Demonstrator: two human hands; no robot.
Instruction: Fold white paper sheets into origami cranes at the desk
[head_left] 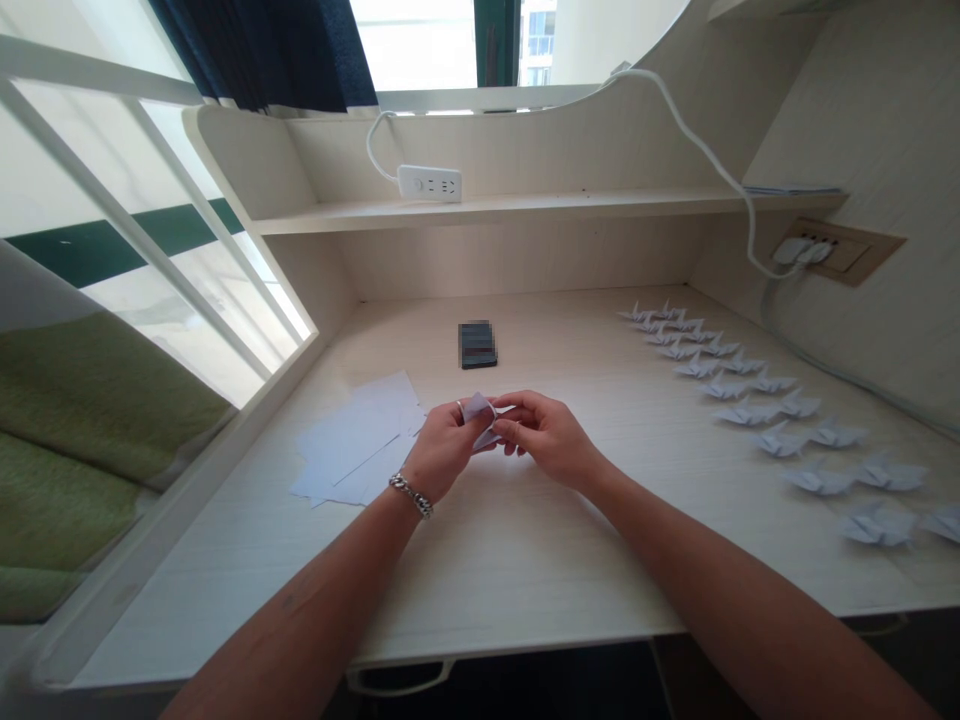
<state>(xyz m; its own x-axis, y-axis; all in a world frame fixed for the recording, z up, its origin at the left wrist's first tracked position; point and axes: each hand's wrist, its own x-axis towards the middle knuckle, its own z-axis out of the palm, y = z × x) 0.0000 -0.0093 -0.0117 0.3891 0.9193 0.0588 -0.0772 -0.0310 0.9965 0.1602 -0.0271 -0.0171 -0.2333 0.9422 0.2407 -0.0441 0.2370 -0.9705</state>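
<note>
Between both hands, above the middle of the desk, is a small folded piece of white paper (477, 406). My left hand (444, 440), with a ring and a chain bracelet at its wrist, is closed on the paper's left side. From the right, my right hand (546, 436) pinches its edge with thumb and fingers. Part of the paper is covered by the fingers, so its full shape is hidden. A loose pile of white paper sheets (352, 440) lies just left of my left hand.
Several folded paper cranes (746, 412) stand in two rows along the desk's right side. A dark phone-like object (478, 344), blurred, lies beyond my hands. On the shelf sits a white power strip (429, 184); a white cable (705, 150) runs to the wall socket (840, 250).
</note>
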